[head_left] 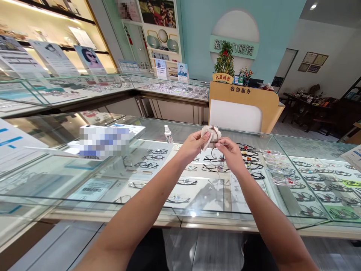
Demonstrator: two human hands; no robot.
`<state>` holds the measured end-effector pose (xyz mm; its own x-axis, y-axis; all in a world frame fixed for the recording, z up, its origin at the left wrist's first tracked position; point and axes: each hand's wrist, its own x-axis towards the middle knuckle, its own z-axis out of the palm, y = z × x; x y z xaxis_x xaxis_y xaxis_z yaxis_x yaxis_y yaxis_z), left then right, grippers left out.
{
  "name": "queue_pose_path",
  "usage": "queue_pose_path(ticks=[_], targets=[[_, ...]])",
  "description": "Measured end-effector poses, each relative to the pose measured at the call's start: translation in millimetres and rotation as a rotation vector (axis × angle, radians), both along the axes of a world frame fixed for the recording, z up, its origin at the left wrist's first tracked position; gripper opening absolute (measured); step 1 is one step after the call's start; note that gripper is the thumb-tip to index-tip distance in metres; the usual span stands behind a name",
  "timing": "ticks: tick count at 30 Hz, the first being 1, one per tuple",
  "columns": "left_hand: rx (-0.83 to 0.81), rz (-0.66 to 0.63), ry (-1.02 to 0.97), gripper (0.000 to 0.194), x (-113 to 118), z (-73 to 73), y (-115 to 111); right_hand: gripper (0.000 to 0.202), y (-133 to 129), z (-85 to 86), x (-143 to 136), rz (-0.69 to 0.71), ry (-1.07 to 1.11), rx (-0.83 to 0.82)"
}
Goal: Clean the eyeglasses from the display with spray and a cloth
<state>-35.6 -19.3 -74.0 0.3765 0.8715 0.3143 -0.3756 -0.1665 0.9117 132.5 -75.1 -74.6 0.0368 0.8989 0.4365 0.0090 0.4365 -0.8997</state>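
Note:
Above the glass display case, my left hand is closed on a crumpled pale cloth. The cloth wraps part of a thin-framed pair of glasses, so most of the frame is hidden. My right hand pinches the glasses at their right side, with a thin curved temple hanging below the fingers. A small white spray bottle stands upright on the glass, left of my hands.
Rows of glasses lie inside the case under the glass. White papers and a box-like stand are on the left of the counter. A wooden cashier desk with plants stands beyond, and more display counters run along the far left.

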Motion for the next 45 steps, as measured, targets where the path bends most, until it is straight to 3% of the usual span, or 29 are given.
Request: queue_pose_path(ticks=[10, 18, 21, 28, 35, 39, 45], targets=[[0.005, 0.059, 0.083, 0.056, 0, 11.1, -10, 0.028, -3, 1.1, 1, 0.012, -0.149, 0.019], [0.098, 0.254, 0.123, 0.057, 3, 10.9, -17, 0.022, -11, 4.3, -4, 0.059, -0.285, 0.021], [0.134, 0.253, 0.084, 0.061, 1, 7.5, -13, 0.027, -12, 5.1, -4, 0.045, -0.255, 0.031], [0.094, 0.032, 0.064, 0.060, -1, 7.6, -5, 0.042, -8, 8.8, 5, 0.058, -0.079, -0.082], [0.128, 0.190, 0.083, 0.062, 1, 8.8, -10, 0.050, -11, 6.5, -2, 0.165, -0.089, -0.089], [0.186, 0.194, 0.104, 0.071, -1, 10.7, -11, 0.053, -12, 4.8, -5, 0.198, -0.075, -0.092], [0.140, 0.318, 0.057, 0.076, -8, 7.5, 7, 0.053, -4, 3.8, 4, 0.180, 0.089, -0.129]])
